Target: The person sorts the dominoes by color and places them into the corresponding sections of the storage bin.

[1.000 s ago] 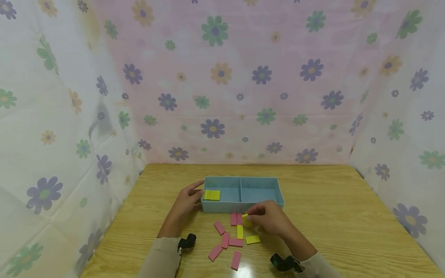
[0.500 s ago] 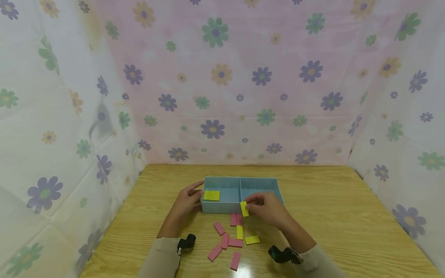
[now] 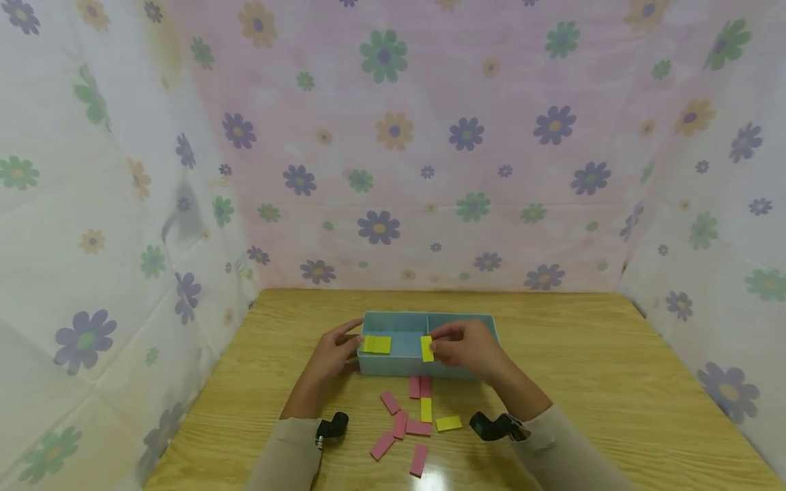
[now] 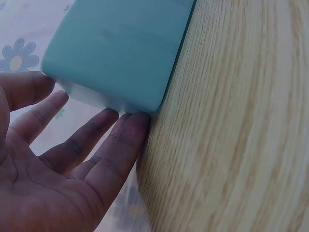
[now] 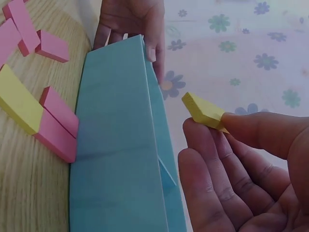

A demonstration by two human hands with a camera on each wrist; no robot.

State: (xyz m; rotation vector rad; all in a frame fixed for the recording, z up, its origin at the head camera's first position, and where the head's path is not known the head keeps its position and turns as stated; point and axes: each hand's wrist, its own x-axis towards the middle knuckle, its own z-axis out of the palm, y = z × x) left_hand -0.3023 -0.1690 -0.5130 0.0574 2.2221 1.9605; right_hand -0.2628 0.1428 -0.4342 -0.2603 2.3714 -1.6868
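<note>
My right hand [image 3: 471,349] pinches a yellow rectangular block [image 3: 426,348] between thumb and fingers, above the front wall of the light-blue divided box [image 3: 389,367]. In the right wrist view that block [image 5: 205,110] points away from the thumb, higher than the box rim. My left hand [image 3: 330,356] steadies the box's left end; in the left wrist view the fingertips [image 4: 134,126] rest against the end wall, extended. Some yellow blocks [image 3: 377,344] lie in the left compartment by the left thumb. The right hand partly covers the right compartment.
Several pink blocks [image 3: 418,460] lie scattered on the wooden table [image 3: 583,382] in front of the box. Among them are two yellow blocks, one upright in line [image 3: 426,410] and one sideways [image 3: 449,423]. Floral cloth [image 3: 430,204] hangs behind and along both sides.
The right hand has lifted the yellow block from beside the pink blocks up and forward, over the box's front edge. The left hand has stayed at the box's left end.
</note>
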